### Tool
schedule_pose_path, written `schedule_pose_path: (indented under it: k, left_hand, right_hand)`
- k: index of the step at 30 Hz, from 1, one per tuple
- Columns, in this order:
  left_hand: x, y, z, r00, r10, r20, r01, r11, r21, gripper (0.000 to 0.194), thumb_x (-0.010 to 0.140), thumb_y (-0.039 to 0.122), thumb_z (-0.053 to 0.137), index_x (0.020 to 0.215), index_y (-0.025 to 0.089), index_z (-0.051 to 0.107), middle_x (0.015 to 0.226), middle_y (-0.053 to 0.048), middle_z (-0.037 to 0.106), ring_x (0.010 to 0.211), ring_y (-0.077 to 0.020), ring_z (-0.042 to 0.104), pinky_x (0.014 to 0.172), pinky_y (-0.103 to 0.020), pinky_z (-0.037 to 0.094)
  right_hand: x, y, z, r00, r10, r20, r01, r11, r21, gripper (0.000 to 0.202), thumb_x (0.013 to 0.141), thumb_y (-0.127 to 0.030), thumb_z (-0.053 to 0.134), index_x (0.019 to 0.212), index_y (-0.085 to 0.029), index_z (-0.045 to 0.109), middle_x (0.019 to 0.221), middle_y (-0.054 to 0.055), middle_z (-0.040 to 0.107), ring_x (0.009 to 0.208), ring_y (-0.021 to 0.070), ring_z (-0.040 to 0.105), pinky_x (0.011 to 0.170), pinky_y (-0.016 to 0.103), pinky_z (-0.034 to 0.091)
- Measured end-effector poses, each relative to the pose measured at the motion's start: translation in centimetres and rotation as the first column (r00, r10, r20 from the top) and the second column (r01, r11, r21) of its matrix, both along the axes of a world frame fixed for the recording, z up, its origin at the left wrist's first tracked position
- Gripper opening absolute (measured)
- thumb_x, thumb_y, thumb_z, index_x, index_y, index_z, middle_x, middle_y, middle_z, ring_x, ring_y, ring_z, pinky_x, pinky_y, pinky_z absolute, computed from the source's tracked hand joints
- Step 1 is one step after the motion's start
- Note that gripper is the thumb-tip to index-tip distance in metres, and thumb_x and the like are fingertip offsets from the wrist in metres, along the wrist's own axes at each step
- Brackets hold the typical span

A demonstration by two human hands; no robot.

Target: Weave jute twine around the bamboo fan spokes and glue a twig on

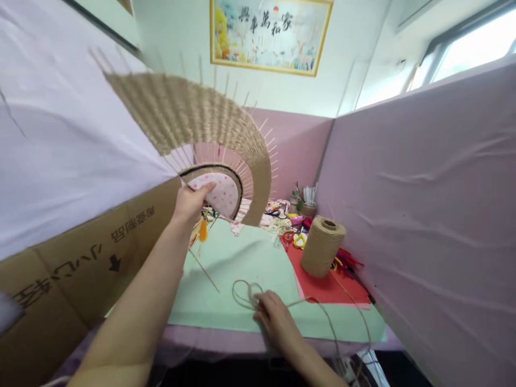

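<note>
My left hand (193, 199) grips a large fan (193, 110) by its half-round base, which is covered in pink dotted cloth, and holds it up above the table. Thin sticks spread from the base, with a wide band of brown twine and cardboard across them. Low over the green mat, my right hand (273, 312) has its fingers closed on a loop of thin twine (242, 301). More twine runs right from this hand, and a strand trails down from the twine spool (323, 246).
The table bears a green mat (242, 252) and red sheets (318, 287). Scissors (288, 236), an orange tassel (203, 230), a thin stick (205, 270) and craft bits lie about. A cardboard wall (92, 252) bounds the left, a draped partition (427, 204) the right.
</note>
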State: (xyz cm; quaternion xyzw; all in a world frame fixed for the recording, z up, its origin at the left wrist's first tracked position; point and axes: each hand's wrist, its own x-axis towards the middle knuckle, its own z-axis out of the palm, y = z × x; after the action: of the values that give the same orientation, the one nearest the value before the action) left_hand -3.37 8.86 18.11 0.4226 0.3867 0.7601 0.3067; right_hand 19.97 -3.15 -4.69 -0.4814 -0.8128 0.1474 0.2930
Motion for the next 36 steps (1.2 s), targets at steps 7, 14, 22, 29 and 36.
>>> schedule_pose_path:
  k: [7,14,22,29,36]
  left_hand:
    - [1.9,0.9,-3.2,0.853,-0.342,0.394,0.364,0.931,0.019,0.023,0.066,0.004,0.074,0.083,0.015,0.063,0.08,-0.005,0.071,0.072,-0.0182,0.069,0.069,-0.034,0.06]
    - [2.3,1.3,-7.7,0.795,-0.399,0.457,0.452,0.892,-0.007,0.029,0.068,0.001,0.074,0.09,0.018,0.063,0.082,-0.002,0.072,0.073,-0.0146,0.069,0.074,-0.031,0.059]
    - [0.2,1.3,-7.9,0.776,-0.377,0.507,0.389,0.917,0.086,0.03,0.073,0.001,0.069,0.096,0.02,0.063,0.088,0.0,0.072,0.08,-0.0142,0.069,0.083,-0.034,0.057]
    - [2.1,4.8,-7.5,0.698,-0.479,0.532,0.44,0.873,0.208,0.03,0.082,0.002,0.06,0.107,0.019,0.063,0.102,-0.006,0.073,0.099,-0.0175,0.066,0.095,-0.036,0.052]
    - [6.0,9.4,-12.0,0.51,-0.466,0.723,0.574,0.811,0.118,0.037,0.088,0.015,0.058,0.125,0.018,0.057,0.114,-0.011,0.07,0.109,-0.0193,0.064,0.098,-0.035,0.049]
  right_hand:
    - [12.7,1.0,7.1,0.981,-0.104,-0.165,0.133,0.974,0.181,0.018,0.085,-0.029,0.052,0.08,-0.022,0.068,0.078,0.007,0.07,0.073,0.0221,0.066,0.065,0.032,0.053]
    - [23.1,4.9,13.0,0.708,-0.705,-0.03,0.633,0.616,0.468,0.028,0.081,-0.028,0.046,0.09,-0.015,0.069,0.093,0.021,0.068,0.085,0.0338,0.063,0.078,0.049,0.05]
    - [18.6,6.8,10.5,0.842,-0.539,-0.028,0.487,0.736,0.471,0.046,0.082,-0.039,0.054,0.122,-0.015,0.057,0.12,0.017,0.059,0.111,0.0315,0.055,0.097,0.048,0.044]
    - [14.4,6.7,11.4,0.873,-0.426,-0.238,0.488,0.744,0.456,0.04,0.082,-0.033,0.056,0.118,-0.016,0.058,0.125,0.016,0.055,0.118,0.0317,0.05,0.1,0.053,0.04]
    - [5.6,9.5,9.5,0.791,-0.103,-0.603,0.122,0.992,-0.009,0.023,0.075,-0.03,0.069,0.095,-0.018,0.067,0.096,0.007,0.068,0.091,0.0211,0.062,0.092,0.041,0.047]
